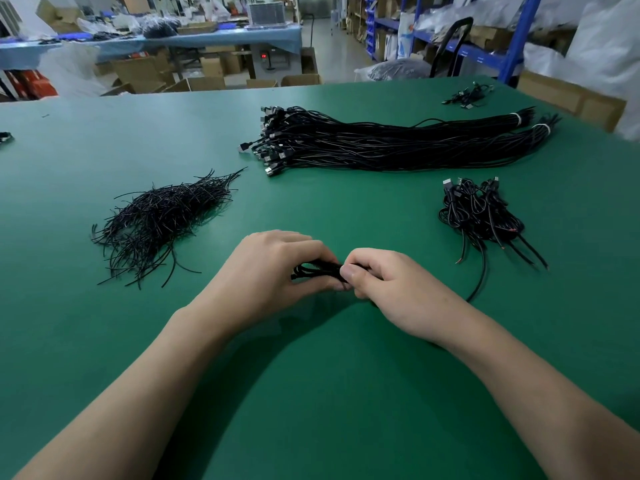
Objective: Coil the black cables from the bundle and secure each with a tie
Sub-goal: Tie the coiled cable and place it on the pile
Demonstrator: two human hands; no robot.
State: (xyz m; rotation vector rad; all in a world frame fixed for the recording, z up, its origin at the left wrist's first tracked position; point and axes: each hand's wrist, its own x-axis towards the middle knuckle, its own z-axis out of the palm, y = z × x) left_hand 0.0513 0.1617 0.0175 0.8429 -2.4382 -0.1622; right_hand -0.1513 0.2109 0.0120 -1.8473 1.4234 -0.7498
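Note:
My left hand (270, 271) and my right hand (388, 282) meet just above the green table (311, 393), both gripping one coiled black cable (317, 270). The coil is mostly hidden between my fingers; its loose tail (479, 285) curves out to the right on the table. A long bundle of straight black cables (381, 143) with USB plugs lies farther back, bound by white ties at its right end. A pile of black ties (162, 220) lies to the left. Several coiled cables (485, 213) are heaped on the right.
A few loose cables (467, 95) lie at the far right corner of the table. A small dark object (5, 137) sits at the left edge. Behind the table are cardboard boxes, a blue-covered bench and blue shelving.

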